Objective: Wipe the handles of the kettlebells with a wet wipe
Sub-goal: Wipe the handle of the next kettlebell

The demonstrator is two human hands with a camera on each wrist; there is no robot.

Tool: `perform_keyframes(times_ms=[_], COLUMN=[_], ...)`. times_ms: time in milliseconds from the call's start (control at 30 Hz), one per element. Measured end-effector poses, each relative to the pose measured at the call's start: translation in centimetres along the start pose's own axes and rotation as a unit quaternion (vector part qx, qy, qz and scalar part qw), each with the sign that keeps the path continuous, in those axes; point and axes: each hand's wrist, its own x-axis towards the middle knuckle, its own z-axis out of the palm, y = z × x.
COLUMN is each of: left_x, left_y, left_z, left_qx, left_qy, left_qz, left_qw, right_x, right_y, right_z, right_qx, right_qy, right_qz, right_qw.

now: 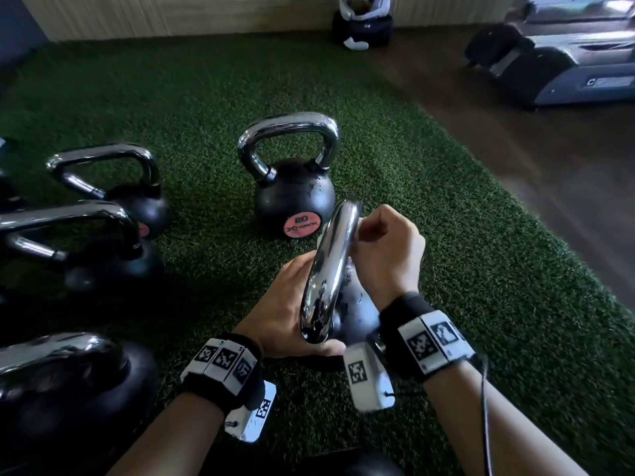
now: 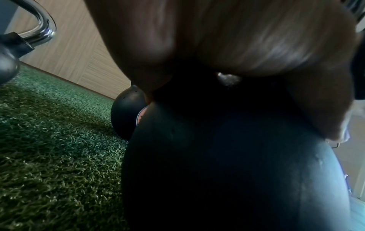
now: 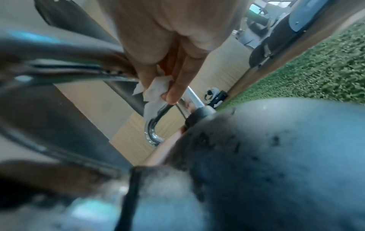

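Now the green turf fills most of the floor, and the kettlebells stand on it. At about ten o'clock from my hands there are three more kettlebells in a group, well apart from me, and at twelve o'clock stands the one marked 20, near but not touching.

The kettlebell I work on sits between my two wrists. Its chrome handle is seen edge-on from my head, so the long axis of the top bar runs from six o'clock, close to me, toward twelve o'clock, away from me.

My left hand is at the nine o'clock side of the handle, and the fingers go under the near end of the bar; from the wrist view they curl around it, so I judge this hand steadies the weight. My right hand is at the three o'clock side, near the far end of the bar. Its thumb and fingers pinch the wet wipe, a small crumpled white piece, against the chrome.

I think the wiping is in progress on this handle. The part still to reach lies toward six o'clock from my right hand, along the bar, so this hand should slide toward me. My left hand covers the near end, so that place may need a change of hold.
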Motion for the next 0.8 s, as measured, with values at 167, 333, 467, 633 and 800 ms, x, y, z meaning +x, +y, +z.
perform_keyframes(times_ms=[167,333,467,633,800], left_x=[0.0,0.1,0.0,-0.1,-0.2], left_y=[0.6,0.9,0.6,0.3,0.4], left_z=[-0.2,-0.1,-0.1,0.1,0.4], left_qx=[-0.025,-0.015,0.005,0.009,-0.004], left_qy=[-0.003,-0.008,0.01,0.016,0.024], left_qz=[0.006,-0.009,0.03,0.048,0.077], left_qw=[1.0,1.0,0.999,0.999,0.997], right_x=[0.3,0.9,0.9,0.9,1.9], right_y=[-0.8,-0.1,0.5,1.1,1.0], right_z=[0.5,0.9,1.5,1.6,0.1], right_qx=[0.008,-0.012,-0.069,-0.112,-0.131], right_qy=[0.009,-0.002,-0.008,-0.016,-0.158], right_qz=[0.026,0.04,0.0,0.023,0.076], right_qw=[1.0,0.999,0.998,0.993,0.976])
